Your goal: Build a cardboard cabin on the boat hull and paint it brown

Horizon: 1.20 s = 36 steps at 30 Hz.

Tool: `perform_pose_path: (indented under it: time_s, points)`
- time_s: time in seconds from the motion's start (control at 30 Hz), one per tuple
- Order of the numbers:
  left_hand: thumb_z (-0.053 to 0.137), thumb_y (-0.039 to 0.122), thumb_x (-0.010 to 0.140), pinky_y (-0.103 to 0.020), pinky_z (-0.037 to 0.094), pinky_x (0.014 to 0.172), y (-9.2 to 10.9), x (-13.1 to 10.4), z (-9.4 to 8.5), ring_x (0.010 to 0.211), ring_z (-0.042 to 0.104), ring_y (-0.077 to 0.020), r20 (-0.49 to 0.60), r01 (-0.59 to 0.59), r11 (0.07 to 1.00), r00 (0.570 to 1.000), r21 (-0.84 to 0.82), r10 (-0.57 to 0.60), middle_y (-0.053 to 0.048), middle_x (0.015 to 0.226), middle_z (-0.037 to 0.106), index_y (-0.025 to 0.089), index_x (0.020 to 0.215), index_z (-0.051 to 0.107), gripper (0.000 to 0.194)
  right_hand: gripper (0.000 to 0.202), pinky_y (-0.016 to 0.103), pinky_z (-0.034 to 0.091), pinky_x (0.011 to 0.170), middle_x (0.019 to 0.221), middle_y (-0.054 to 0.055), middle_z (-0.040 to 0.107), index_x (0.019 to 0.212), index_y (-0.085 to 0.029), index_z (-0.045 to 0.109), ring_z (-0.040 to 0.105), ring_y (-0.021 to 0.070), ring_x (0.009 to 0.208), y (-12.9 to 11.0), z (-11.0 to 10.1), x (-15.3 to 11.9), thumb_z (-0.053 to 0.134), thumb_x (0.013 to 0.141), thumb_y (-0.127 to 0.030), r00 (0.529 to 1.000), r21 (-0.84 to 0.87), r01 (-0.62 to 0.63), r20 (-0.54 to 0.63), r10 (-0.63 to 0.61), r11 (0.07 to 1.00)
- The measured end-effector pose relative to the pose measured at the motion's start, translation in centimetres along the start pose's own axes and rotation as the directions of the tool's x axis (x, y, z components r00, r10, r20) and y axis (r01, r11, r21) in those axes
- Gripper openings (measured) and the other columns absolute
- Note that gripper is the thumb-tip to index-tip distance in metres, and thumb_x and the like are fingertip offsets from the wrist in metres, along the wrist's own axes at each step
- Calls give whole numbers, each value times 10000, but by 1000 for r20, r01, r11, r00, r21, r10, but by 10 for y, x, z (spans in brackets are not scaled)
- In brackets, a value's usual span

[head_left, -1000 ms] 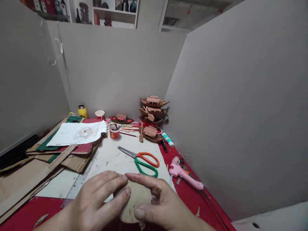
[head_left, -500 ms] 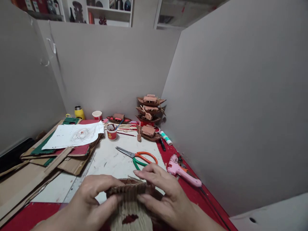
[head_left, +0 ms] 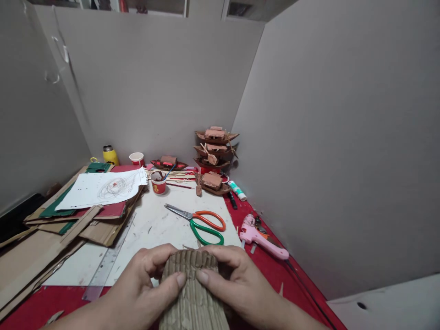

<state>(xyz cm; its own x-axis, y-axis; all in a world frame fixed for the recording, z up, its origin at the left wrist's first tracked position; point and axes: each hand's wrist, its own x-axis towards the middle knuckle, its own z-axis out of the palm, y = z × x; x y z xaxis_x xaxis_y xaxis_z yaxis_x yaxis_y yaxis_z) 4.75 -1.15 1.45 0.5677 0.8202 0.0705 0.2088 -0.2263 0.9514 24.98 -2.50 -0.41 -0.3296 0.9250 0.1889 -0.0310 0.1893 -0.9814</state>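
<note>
A ribbed piece of corrugated cardboard (head_left: 194, 293) is held close in front of me, its ridged face up and its far end bent. My left hand (head_left: 146, 279) grips its left edge, thumb pressed on the ridges and fingers behind. On the opposite edge, my right hand (head_left: 237, 277) holds it the same way, its thumb near the left one. Just beyond lie scissors (head_left: 194, 222) with one orange and one green handle, on a white sheet (head_left: 151, 243). The cardboard's underside and near end are out of sight.
At right lies a pink glue gun (head_left: 263, 240) with its cord. Several brown model boats (head_left: 215, 137) stand at the back, near a red paint cup (head_left: 158, 183). Flat cardboard (head_left: 34, 261), a drawing (head_left: 103, 188) and a clear ruler (head_left: 106, 263) occupy the left.
The cardboard has tilted so its ridged face shows flatter and wider, and the hole seen in it earlier is no longer visible. Both thumbs now press on top. My view has dipped slightly.
</note>
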Motion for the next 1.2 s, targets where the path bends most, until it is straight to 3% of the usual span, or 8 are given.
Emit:
perform_pose_path:
  time_s: [0.2,0.33,0.47,0.6,0.77,0.9,1.03,1.2]
  points:
    - [534,231,908,-210,455,645,-7,-2,3,684,561,-131,-84,-172,983,981,63,177,-14,740,644,162,879,680,164,267,260,566,822,955,34,787,1032,-268,768,725,159,886,3,7,-1,663,839,-116,970,9,232,-68,-231,973]
    - [575,245,915,-223,491,702,-13,-3,6,751,613,-144,-83,-137,990,987,-22,135,-20,812,695,192,987,700,153,346,237,567,759,903,22,792,1046,-286,765,731,135,806,5,6,0,621,843,-47,941,-18,334,-49,-334,943]
    - [549,280,942,-247,523,754,-13,-3,4,804,636,-158,-35,-90,990,996,-106,86,-38,884,701,189,1065,686,205,256,252,567,791,945,36,788,1020,-254,764,727,156,858,11,4,-1,659,842,-102,974,14,214,-76,-212,977]
    - [537,248,948,-198,523,676,-13,-4,3,726,631,-127,-79,-104,994,992,-44,100,-8,804,684,198,1068,687,199,252,276,573,813,995,44,768,1044,-231,734,715,181,915,14,5,-3,712,803,-159,993,125,88,-93,-77,988]
    - [553,76,889,-193,556,776,-10,-3,5,834,708,-126,-141,-293,956,945,28,294,-7,950,761,261,1096,700,314,277,287,544,900,1063,27,762,1069,-285,735,701,166,994,13,8,-5,655,856,-126,986,164,165,-47,-159,973]
    - [559,-21,802,-189,583,713,-9,-6,6,768,748,-142,-183,-430,890,873,151,453,-12,919,794,281,1099,715,452,232,227,542,759,877,6,769,982,-296,776,699,119,799,16,8,-6,672,860,-127,971,160,240,-55,-234,957]
    - [575,-28,780,-177,586,651,-15,-9,7,716,751,-144,-174,-430,879,868,205,465,-11,865,799,275,1085,719,453,140,196,473,582,666,-14,654,889,-266,795,584,86,599,19,9,-5,705,847,-167,971,162,239,-16,-240,957]
    - [594,13,819,-146,568,607,-21,-4,8,641,726,-111,-190,-438,886,867,153,461,6,783,784,251,1005,732,332,171,220,464,622,675,-3,618,810,-217,776,550,93,628,20,1,-3,631,895,-184,975,61,211,51,-215,975]
